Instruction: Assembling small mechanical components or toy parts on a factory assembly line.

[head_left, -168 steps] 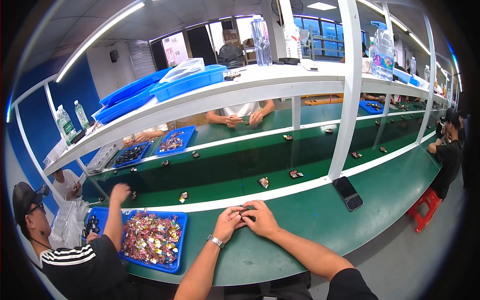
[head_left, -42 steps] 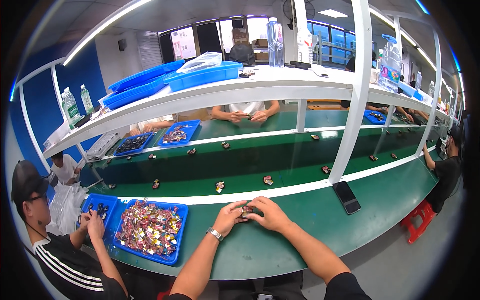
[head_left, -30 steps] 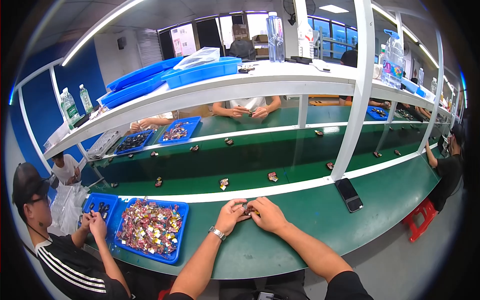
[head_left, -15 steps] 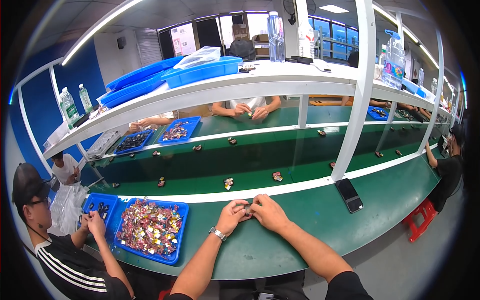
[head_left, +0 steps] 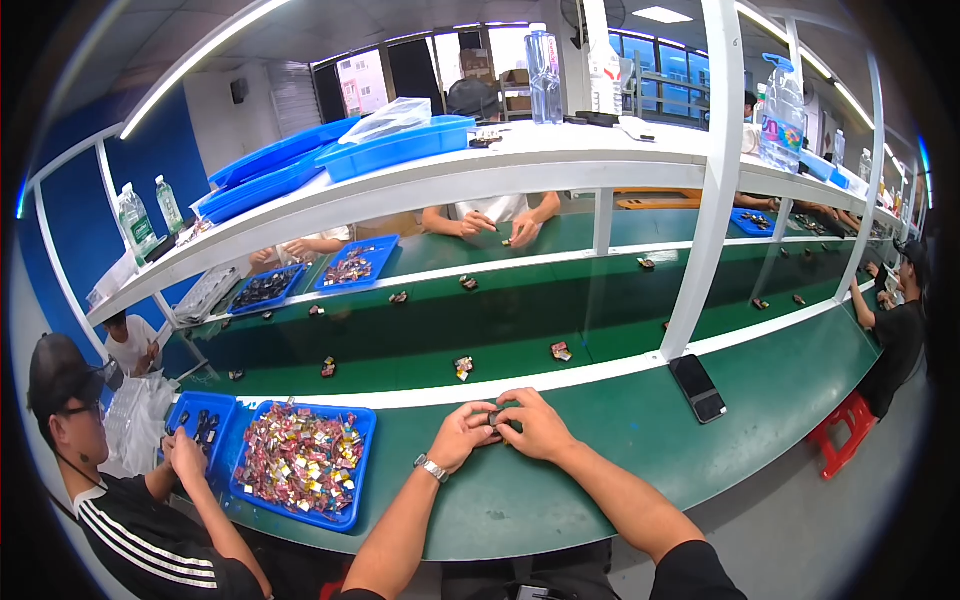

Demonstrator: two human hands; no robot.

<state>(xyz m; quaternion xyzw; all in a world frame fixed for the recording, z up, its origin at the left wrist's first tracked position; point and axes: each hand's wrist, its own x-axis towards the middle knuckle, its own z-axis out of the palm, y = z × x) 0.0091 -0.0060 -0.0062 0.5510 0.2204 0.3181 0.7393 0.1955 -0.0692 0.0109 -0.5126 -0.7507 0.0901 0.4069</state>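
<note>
We find the small dark component (head_left: pixel 494 418) at the front of the green worktop (head_left: pixel 620 450), held between the person's two hands, to the right of a blue tray (head_left: pixel 369 440). The visible portion is dark, nearly black, and compact; fingers cover much of it, so we cannot establish its full outline, and any marking on it is too small to read. The left hand (head_left: pixel 462 437) has thumb and fingers clamped on its left side. The right hand (head_left: pixel 537 428) pinches it from the right, fingertips bent over it.

The tray holds a heaped pile of small parts (head_left: pixel 300 455) in reddish-pink, white and yellow; we note that the white and yellow patches look like labels or tabs.

As to labelling elsewhere, on the shelf above we record a large clear bottle (head_left: pixel 782 135) with a multicoloured printed label, a clear bottle (head_left: pixel 137 225) with a green label, and a white bottle (head_left: pixel 605 85) bearing a red mark.
</note>
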